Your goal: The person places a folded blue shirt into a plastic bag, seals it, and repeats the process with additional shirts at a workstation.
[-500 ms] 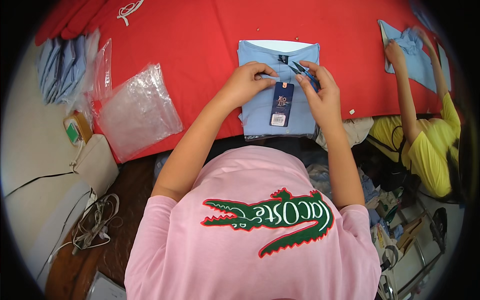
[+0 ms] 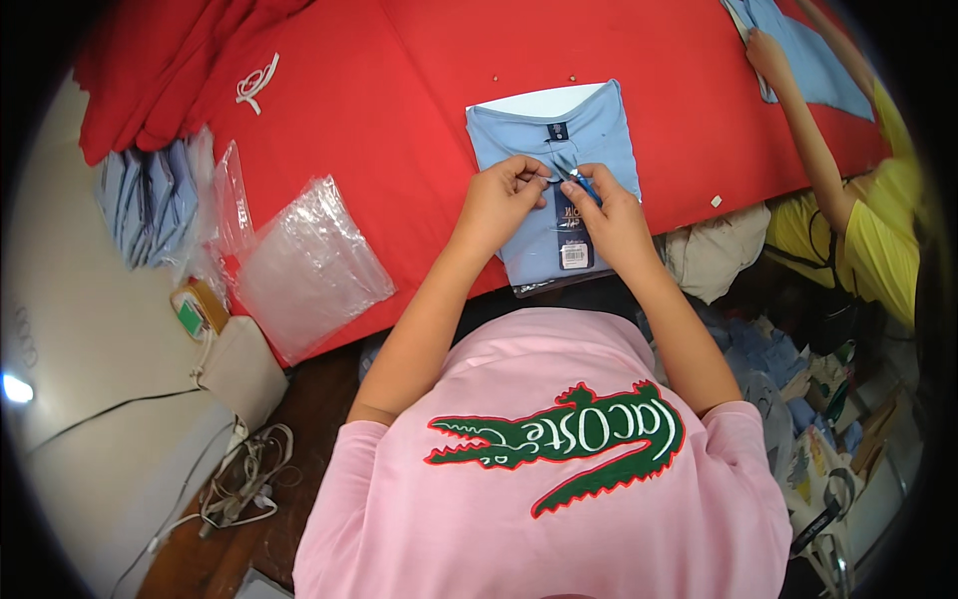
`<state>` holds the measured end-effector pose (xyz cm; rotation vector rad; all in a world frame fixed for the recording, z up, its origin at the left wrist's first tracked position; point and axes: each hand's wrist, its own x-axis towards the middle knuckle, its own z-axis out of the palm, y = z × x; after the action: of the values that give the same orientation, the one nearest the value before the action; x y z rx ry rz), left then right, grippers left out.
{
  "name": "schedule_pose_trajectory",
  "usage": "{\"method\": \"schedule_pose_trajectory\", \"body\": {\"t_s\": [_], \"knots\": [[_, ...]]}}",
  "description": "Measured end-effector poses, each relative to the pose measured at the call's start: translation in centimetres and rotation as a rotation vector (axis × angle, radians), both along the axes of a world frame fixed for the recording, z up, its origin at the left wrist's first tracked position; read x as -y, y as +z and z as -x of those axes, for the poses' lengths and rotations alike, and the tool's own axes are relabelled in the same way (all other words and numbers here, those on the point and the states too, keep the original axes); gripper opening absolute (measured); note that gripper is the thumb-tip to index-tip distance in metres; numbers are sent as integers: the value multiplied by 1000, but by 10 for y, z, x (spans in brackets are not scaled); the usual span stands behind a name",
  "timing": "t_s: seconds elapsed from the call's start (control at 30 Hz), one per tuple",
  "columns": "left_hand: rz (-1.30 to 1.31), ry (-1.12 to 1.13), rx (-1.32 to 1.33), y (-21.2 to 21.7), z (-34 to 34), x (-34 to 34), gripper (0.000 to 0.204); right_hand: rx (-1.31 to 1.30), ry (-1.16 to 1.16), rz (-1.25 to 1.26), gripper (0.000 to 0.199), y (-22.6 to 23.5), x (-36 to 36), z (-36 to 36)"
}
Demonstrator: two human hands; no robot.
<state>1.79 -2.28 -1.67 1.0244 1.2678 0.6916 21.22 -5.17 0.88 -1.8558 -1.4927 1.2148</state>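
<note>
A folded light blue shirt lies in front of me on the red cloth, with a white card insert showing behind its neckline. On its front hangs a dark blue swing tag, partly covered by my right hand. My left hand is closed in a pinch at the shirt's upper front; what its fingertips grip is too small to make out. Blue thread snips are gripped in my right hand, their blades pointing up and left beside the left fingertips, just below the dark neck label.
Clear plastic bags lie on the red table cloth to the left, near more bagged blue shirts. Red fabric is bunched at far left. A person in yellow handles blue fabric at right. Cables hang lower left.
Both hands have come closer together over the shirt. The snips have moved left and down toward my left fingertips, and my right hand now covers part of the tag. The view has shifted.
</note>
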Motion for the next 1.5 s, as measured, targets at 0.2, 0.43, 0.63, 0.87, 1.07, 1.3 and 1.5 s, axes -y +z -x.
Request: {"method": "schedule_pose_trajectory", "body": {"t_s": [0.2,0.43,0.63,0.87,1.07,1.3,1.5], "knots": [[81,107,142,1,-6,-2,18,-202,-103,-129,38,-4,0,-9],[39,146,277,-5,-5,2,31,16,165,-75,35,13,-6,-27],[10,140,258,-4,-5,0,32,67,338,-70,37,23,-27,-38],[-45,130,147,2,-8,-1,32,74,437,-162,31,18,-46,-44],[-30,89,49,6,-9,-3,30,88,444,-228,30,12,-50,-46],[-270,249,12,4,-13,5,22,291,-57,-182,39,-5,-88,-98],[-434,-21,-325,21,-15,16,23,580,80,-672,31,-28,-109,-136]]}}
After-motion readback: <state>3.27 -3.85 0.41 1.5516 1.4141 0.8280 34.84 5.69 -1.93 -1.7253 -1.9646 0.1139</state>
